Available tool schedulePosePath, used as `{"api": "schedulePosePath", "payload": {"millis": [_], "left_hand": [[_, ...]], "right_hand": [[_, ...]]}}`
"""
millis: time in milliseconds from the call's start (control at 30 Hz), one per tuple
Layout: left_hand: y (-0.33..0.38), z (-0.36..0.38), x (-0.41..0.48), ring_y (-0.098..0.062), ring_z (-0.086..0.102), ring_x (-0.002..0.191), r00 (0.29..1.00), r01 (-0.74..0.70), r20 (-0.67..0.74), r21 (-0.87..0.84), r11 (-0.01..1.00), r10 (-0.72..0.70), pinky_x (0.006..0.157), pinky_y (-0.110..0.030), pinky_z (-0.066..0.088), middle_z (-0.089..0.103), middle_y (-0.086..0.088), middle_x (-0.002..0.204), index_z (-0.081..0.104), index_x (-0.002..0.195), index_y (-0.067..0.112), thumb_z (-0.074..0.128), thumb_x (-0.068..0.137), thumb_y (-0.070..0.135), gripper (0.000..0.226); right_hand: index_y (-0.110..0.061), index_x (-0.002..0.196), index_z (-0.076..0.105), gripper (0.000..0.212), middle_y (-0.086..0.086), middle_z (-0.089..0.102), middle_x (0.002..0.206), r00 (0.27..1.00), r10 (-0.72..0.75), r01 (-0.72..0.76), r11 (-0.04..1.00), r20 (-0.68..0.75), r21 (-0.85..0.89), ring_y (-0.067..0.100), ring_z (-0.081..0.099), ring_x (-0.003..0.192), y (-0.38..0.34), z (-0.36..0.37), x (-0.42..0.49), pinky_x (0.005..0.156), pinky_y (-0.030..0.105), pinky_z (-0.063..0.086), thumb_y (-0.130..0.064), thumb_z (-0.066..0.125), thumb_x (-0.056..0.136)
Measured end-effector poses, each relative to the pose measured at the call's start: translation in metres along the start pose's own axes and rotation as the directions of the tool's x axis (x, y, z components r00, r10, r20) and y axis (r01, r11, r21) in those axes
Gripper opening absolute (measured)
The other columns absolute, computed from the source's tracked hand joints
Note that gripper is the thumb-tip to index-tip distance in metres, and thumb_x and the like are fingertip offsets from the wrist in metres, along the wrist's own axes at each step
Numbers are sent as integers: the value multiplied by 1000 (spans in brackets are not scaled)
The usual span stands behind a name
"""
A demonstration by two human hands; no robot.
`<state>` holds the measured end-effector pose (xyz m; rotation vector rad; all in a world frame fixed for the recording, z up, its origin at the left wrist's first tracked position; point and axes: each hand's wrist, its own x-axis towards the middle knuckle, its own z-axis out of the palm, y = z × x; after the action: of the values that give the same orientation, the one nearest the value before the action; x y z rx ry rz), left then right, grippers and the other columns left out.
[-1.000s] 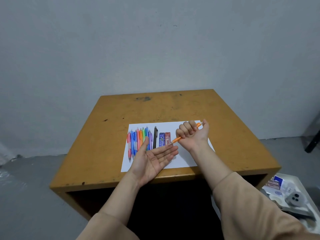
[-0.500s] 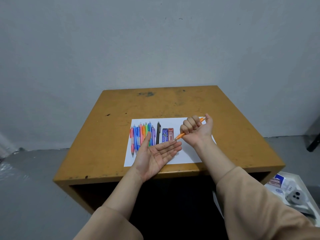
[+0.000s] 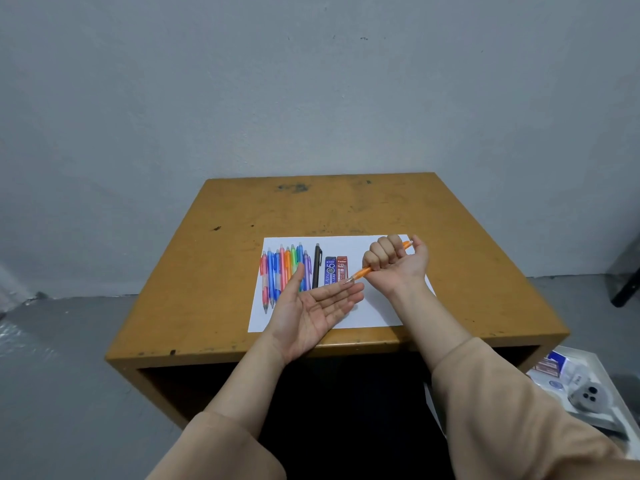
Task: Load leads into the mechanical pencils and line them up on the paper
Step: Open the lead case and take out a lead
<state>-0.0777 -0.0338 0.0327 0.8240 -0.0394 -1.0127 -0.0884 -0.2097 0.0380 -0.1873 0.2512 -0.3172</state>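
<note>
My right hand [image 3: 396,263] grips an orange mechanical pencil [image 3: 363,273] in a fist, thumb at its top end, tip pointing down-left. The tip sits just above the fingertips of my left hand [image 3: 313,311], which lies palm up with straight fingers over the white paper [image 3: 377,311]. On the paper's left part lie several coloured mechanical pencils [image 3: 282,275] side by side, then a black pencil [image 3: 316,266]. Right of it are a blue lead case [image 3: 330,270] and a red lead case [image 3: 341,268].
The paper lies on a worn yellow-brown wooden table [image 3: 346,209] against a grey wall. At the lower right, beside the table, a white tray [image 3: 599,372] holds small boxes and a grey round object. Grey floor lies all around.
Both hands keep the same pose, the pencil tip over my left fingertips. The view has shifted slightly, with the table appearing a little lower and to the right.
</note>
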Motion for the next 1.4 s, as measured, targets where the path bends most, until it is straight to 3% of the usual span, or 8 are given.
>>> {"api": "schedulePosePath", "payload": {"millis": [533, 733, 933, 1033, 1200, 1300, 1400], "left_hand": [[1, 0, 0, -34, 61, 113, 1000, -3, -16, -24, 1000, 3, 96, -35, 48, 60, -26, 122, 57, 118, -11, 32, 91, 62, 81], [-1, 2, -1, -33, 62, 111, 998, -32, -50, -7, 999, 32, 94, -34, 50, 63, -24, 119, 60, 115, -8, 36, 94, 54, 69], [-5, 6, 0, -25, 70, 89, 978, -127, -155, 85, 988, 139, 73, -26, 58, 70, -21, 104, 66, 106, -4, 57, 87, 32, 42], [-7, 9, -1, -21, 67, 83, 968, -170, -161, 133, 976, 191, 73, -24, 56, 70, -18, 96, 68, 105, 0, 66, 72, 25, 42], [-7, 19, -4, -19, 64, 76, 938, -255, -177, 232, 939, 299, 68, -22, 54, 68, -10, 77, 71, 98, 3, 70, 75, 15, 26], [-5, 27, -7, -20, 64, 72, 886, -318, -230, 332, 888, 403, 75, -30, 53, 69, -8, 71, 73, 93, 6, 69, 82, 11, 13], [-4, 35, -10, -12, 67, 67, 791, -398, -244, 491, 775, 561, 65, -21, 55, 72, -3, 71, 74, 86, 15, 70, 82, 13, 6]], "right_hand": [[-16, 44, 27, 57, -2, 18, 41, 1000, -23, 23, 999, -4, -40, 13, 6, 45, 2, 0, 0, 40, 23, 12, -50, 31, 89], [-15, 49, 31, 58, -2, 20, 45, 999, -37, 40, 994, 34, -98, 13, 18, 38, 4, 3, -3, 40, 24, 17, -56, 31, 91], [-15, 52, 32, 57, -1, 23, 49, 995, 10, 3, 990, 95, -139, 13, 21, 43, 5, 10, -12, 43, 24, 23, -57, 35, 90], [-15, 53, 34, 56, -1, 25, 50, 990, 26, 3, 979, 140, -202, 13, 23, 47, 5, 17, -19, 45, 25, 26, -57, 36, 91], [-15, 54, 37, 58, 0, 29, 51, 977, 29, 43, 943, 213, -329, 15, 29, 51, 6, 31, -30, 51, 27, 34, -58, 33, 94], [-14, 62, 44, 56, 3, 40, 59, 976, -9, 112, 878, 217, -466, 18, 40, 59, 5, 40, -34, 59, 30, 37, -57, 30, 96], [-17, 78, 52, 44, 3, 47, 67, 969, -141, 239, 743, 202, -625, 17, 43, 63, 3, 50, -37, 57, 27, 41, -50, 31, 99]]}}
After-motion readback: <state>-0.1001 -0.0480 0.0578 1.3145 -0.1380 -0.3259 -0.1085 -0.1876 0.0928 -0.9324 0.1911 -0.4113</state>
